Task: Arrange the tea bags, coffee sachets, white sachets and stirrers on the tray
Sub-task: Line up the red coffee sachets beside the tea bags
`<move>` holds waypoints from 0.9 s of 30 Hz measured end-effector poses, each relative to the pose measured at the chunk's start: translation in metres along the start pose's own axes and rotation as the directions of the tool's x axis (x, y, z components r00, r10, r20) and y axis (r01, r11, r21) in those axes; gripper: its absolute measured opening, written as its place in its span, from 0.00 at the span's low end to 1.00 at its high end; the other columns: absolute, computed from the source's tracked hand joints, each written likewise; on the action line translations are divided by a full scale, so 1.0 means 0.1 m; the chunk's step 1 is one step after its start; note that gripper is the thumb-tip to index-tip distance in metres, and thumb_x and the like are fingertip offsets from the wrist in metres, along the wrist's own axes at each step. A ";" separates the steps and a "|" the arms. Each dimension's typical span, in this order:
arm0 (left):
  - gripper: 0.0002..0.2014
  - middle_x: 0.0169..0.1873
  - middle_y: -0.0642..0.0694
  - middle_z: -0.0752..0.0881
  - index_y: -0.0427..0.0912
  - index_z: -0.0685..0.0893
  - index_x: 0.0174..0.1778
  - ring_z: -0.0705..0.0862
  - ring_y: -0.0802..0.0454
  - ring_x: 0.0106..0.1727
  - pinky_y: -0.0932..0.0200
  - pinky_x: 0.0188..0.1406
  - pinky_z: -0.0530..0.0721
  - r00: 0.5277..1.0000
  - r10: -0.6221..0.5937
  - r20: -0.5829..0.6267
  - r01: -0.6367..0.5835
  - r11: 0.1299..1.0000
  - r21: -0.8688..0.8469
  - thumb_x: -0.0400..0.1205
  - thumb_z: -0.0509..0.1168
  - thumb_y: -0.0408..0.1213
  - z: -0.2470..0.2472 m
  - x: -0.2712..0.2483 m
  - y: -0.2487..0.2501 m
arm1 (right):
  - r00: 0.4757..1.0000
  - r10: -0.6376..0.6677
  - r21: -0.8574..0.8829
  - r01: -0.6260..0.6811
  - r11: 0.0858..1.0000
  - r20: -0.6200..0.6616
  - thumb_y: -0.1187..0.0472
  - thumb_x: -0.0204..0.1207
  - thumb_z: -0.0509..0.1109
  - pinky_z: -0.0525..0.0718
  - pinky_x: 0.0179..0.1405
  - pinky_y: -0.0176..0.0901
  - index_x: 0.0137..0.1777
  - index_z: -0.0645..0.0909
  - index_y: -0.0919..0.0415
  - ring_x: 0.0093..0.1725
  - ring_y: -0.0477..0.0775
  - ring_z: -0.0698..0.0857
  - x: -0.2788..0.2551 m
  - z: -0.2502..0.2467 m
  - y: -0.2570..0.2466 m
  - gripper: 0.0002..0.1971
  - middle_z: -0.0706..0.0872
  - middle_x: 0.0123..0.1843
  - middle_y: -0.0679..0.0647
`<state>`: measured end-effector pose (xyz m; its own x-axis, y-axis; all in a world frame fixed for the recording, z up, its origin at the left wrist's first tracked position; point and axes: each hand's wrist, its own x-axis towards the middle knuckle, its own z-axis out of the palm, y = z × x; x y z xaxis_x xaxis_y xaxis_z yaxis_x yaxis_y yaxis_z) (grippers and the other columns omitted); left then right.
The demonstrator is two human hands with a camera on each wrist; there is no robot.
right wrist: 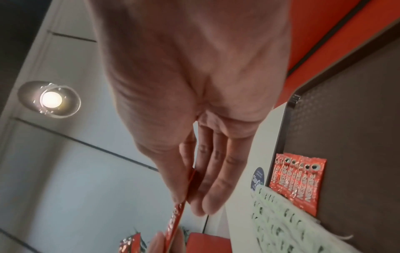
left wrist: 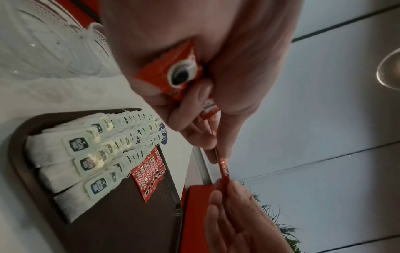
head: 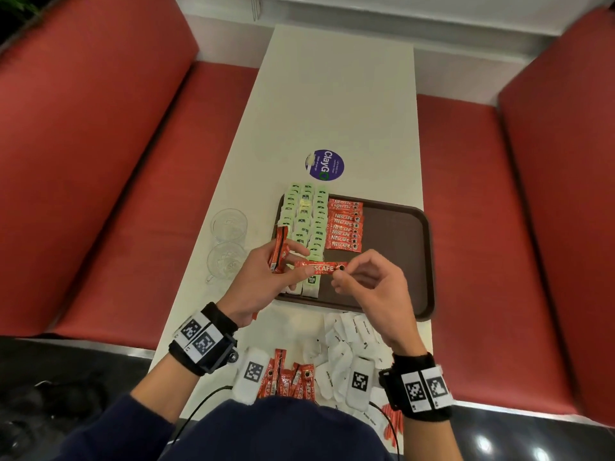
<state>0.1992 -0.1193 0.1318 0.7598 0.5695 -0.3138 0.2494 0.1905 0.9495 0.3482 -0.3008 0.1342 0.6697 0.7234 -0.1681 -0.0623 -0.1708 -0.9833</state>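
Note:
A brown tray holds three columns of green tea bags on its left and a column of red coffee sachets beside them. My left hand grips a bunch of red coffee sachets and pinches the left end of one sachet held level over the tray's near left part. My right hand pinches that sachet's right end. From the left wrist the single sachet appears edge-on between both hands, and the bunch sits in the palm. The right wrist view shows my thumb and fingers on the sachet.
Two clear glass cups stand left of the tray. White sachets and more coffee sachets lie on the white table near me, with red stirrers at the near right edge. Red benches flank the table.

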 end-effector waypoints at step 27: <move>0.06 0.41 0.45 0.95 0.43 0.87 0.55 0.94 0.45 0.40 0.47 0.53 0.90 0.988 0.004 -0.155 0.017 0.991 0.135 0.88 0.75 0.40 0.05 0.12 -0.25 | 0.933 -0.343 -0.814 0.281 0.508 0.108 0.50 0.84 0.80 0.85 0.54 0.49 0.66 0.91 0.52 0.56 0.50 0.84 0.31 -0.06 0.53 0.14 0.90 0.59 0.47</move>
<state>0.2049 -0.1208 0.1047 0.6584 0.6874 -0.3065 0.3410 0.0907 0.9357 0.3703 -0.2909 0.0775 0.5666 0.8056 0.1734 0.7591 -0.4283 -0.4902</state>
